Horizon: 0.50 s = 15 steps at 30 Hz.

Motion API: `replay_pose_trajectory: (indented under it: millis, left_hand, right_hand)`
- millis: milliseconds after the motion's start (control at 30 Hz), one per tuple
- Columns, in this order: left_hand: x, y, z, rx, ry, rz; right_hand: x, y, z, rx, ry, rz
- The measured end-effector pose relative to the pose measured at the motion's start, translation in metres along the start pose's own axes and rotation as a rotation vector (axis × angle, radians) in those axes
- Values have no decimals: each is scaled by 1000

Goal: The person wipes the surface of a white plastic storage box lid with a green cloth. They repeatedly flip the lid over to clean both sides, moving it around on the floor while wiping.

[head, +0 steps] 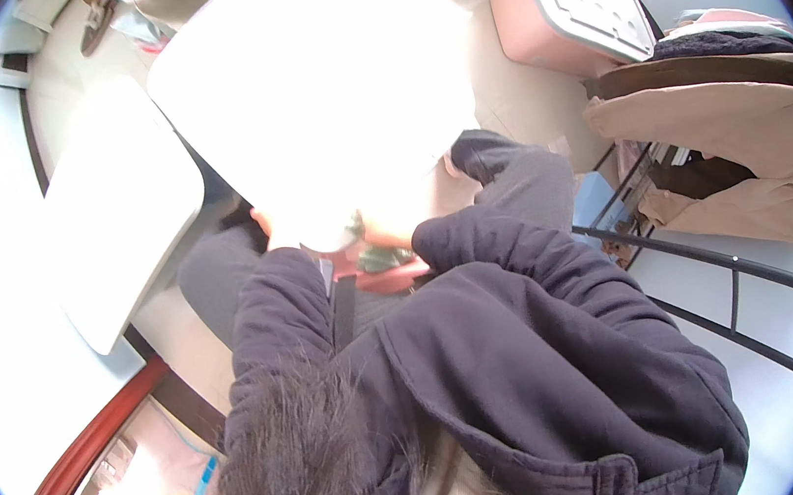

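Note:
A large white surface (pixel 308 73), washed out by glare, spreads in front of me at knee height. My left hand (pixel 278 226) is at its near edge, mostly bleached by the light. Close to it is a white rounded thing (pixel 330 239) whose kind I cannot make out. My right hand (pixel 387 228) reaches in from the other side, next to a small greenish thing (pixel 356 223) that is too blurred to name. Glare hides the fingers of both hands. Below my right wrist lies a green thing (pixel 384 257) over something pink (pixel 386 280) at my lap.
On the left stands a white panel (pixel 131 206) with rounded corners. A pink storage box (pixel 526 31) with a white lid sits on the floor at the upper right. Clothes (pixel 713 105) hang at the right, above a black metal rail (pixel 732 258). A shoe (pixel 96 28) lies at the upper left.

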State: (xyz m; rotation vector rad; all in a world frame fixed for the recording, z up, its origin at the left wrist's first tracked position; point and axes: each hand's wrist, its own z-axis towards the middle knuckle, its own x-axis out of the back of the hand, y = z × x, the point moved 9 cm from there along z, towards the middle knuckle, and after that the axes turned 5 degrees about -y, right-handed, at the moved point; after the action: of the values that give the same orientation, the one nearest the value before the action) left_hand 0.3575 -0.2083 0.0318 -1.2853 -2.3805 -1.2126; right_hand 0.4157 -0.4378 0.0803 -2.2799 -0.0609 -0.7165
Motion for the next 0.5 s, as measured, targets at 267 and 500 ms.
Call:
replay_pose_trajectory:
  millis: [267,500]
  left_hand:
    - [2,-30,44,100,-53,-184]
    - [-50,-45,42,124,-509,-587]
  right_hand:
    - [44,-53,30,71,-8,603]
    - [221,17,-54,459,313,1667]
